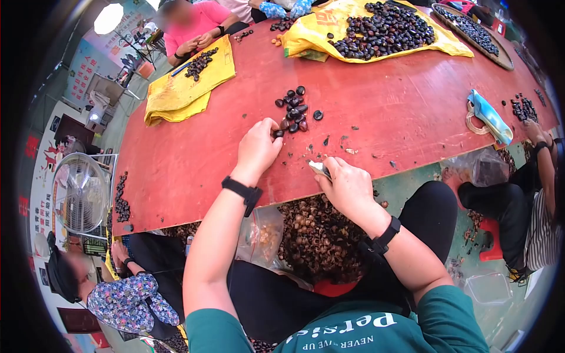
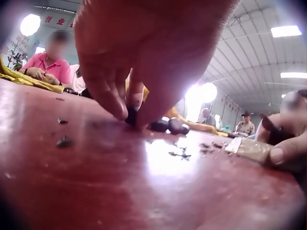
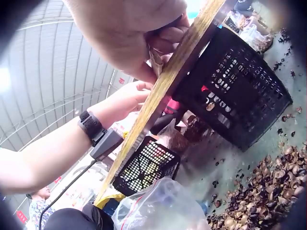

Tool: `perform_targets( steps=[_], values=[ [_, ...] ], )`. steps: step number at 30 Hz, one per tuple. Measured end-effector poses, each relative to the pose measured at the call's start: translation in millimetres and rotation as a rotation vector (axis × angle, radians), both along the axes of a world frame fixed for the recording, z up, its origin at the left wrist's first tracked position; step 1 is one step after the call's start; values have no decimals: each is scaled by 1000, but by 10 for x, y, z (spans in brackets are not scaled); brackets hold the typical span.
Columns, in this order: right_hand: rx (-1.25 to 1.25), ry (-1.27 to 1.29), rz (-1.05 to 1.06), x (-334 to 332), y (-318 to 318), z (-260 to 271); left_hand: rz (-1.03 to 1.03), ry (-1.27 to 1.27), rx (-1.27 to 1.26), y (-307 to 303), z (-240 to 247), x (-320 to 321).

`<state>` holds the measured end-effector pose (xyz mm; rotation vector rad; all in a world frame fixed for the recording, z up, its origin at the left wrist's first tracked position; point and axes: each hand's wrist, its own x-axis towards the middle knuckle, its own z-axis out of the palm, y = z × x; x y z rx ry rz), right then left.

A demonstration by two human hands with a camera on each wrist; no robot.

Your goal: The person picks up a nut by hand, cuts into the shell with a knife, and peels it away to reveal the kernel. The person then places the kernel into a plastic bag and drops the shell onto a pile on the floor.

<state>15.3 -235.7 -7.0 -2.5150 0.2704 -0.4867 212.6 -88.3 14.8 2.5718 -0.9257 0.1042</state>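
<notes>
My left hand (image 1: 258, 152) reaches down to the red table, thumb and fingertips pinching a dark glossy nut (image 1: 278, 134). In the left wrist view that nut (image 2: 131, 115) is pressed between the fingertips, low over the tabletop. Just beyond it lies a loose cluster of dark nuts (image 1: 294, 109), with a single one a little to its right. My right hand (image 1: 351, 187) is at the table's near edge, gripping a small flat tan tool (image 2: 254, 149) with a pale end. The fingers cover most of the tool, so its kind is hidden.
Scraps of shell (image 1: 326, 141) dot the red table (image 1: 194, 153). A yellow sack (image 1: 306, 35) heaped with nuts lies at the back. A blue packet (image 1: 489, 117) is at the right. Below the edge, peeled shells (image 1: 321, 235) and a clear bag (image 1: 262, 232) sit. Other people surround the table.
</notes>
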Motion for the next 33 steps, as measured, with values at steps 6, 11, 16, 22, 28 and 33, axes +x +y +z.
perform_targets(
  steps=[6,11,16,22,28,33],
  values=[
    [163,-105,-25,5,54,7,-138,263,-237,286,149,-578],
    [241,-249,77,48,158,-21,-118,333,-295,470,-52,-768],
    [142,-239,156,97,195,-61,-129,390,-451,523,-174,-761],
    [58,-244,190,143,219,-98,-142,383,-450,536,-148,-742],
    [-5,-242,202,155,231,-141,-155,375,-451,535,-138,-727],
    [-37,-218,234,127,217,-132,-168,328,-417,537,-122,-747]
  ],
)
